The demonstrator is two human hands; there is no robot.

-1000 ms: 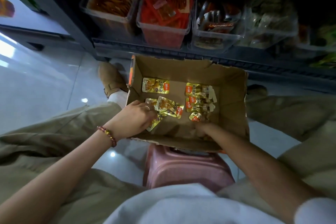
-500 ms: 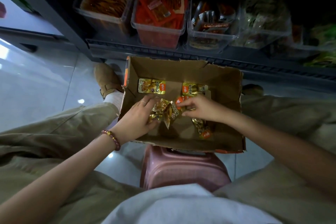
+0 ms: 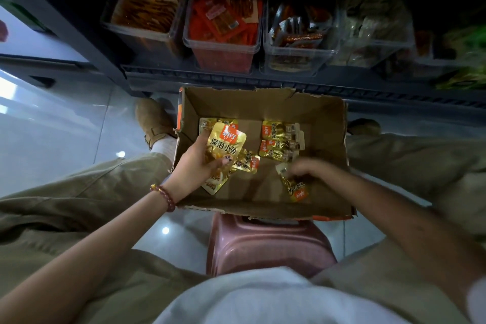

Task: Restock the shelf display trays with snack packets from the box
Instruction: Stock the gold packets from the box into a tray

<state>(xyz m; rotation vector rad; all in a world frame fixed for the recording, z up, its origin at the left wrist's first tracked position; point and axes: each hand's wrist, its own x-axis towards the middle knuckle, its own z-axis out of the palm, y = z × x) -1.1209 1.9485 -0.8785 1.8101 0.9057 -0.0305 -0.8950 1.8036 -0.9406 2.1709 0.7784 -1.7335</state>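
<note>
You are in the gathering step: collecting snack packets out of the box [image 3: 326,123] before anything goes up to the shelf. Your left hand [image 3: 194,166] grips a small stack of gold packets [image 3: 226,144], with the thumb laid across the front and the fingers curled underneath, just above the box floor. Your right hand [image 3: 307,168] is down inside the box, its fingers [image 3: 293,171] bunched narrow and pinching the top edge of a single packet [image 3: 295,188] that lies right under them, though blur softens the detail. Just beyond those fingertips, more loose packets [image 3: 278,139] lie toward the far side. Another packet [image 3: 204,123] peeks out past the left fingers. The next move, I judge, calls for lifting the single packet and sliding it onto the stack beside the left thumb, then sweeping up the ones beyond. After that you would reach well past both hands to the clear trays [image 3: 221,44] on the shelf. None of them plainly shows this gold kind, so check which one takes them before you let the stack go.
</note>
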